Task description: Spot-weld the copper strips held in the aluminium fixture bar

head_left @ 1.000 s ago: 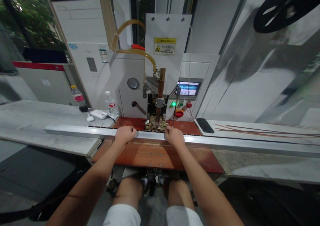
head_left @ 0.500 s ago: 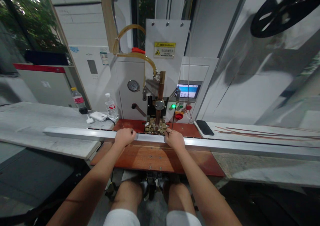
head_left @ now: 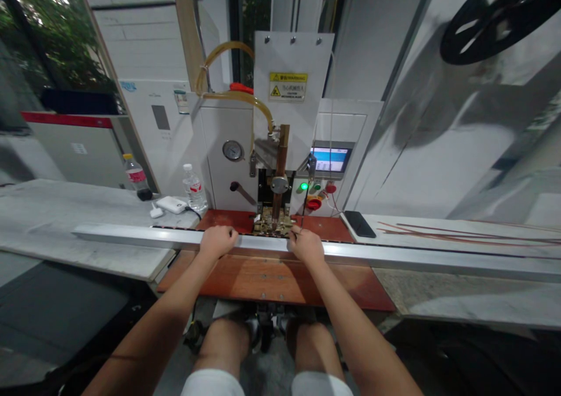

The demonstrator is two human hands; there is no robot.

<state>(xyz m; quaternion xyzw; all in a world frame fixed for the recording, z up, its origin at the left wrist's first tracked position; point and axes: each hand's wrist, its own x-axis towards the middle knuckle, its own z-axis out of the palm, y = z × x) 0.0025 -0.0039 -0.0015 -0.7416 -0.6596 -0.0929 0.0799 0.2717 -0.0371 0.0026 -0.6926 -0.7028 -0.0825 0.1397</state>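
Note:
A long silver metal bar (head_left: 263, 243) lies crosswise in front of a machine, with a thin dark strip (head_left: 175, 228) running along its far edge. My left hand (head_left: 218, 240) is closed at that edge, left of the brass fixture (head_left: 274, 221). Just right of the fixture, my right hand (head_left: 305, 244) is closed on the strip, its thumb and forefinger together. Both hands rest against the bar, and their fingertips are partly hidden. Above the fixture stands an upright copper-coloured electrode (head_left: 280, 156).
Under the bar is a reddish-brown board (head_left: 272, 279). A water bottle (head_left: 194, 188), a cola bottle (head_left: 138, 178) and a white charger (head_left: 172, 204) stand at the left. To the right lie a black phone (head_left: 359, 224) and several copper-coloured strips (head_left: 438, 232). The machine's screen (head_left: 331, 159) is lit.
The view has shifted very slightly. Both hands keep their places at the bar, and nothing else has visibly moved.

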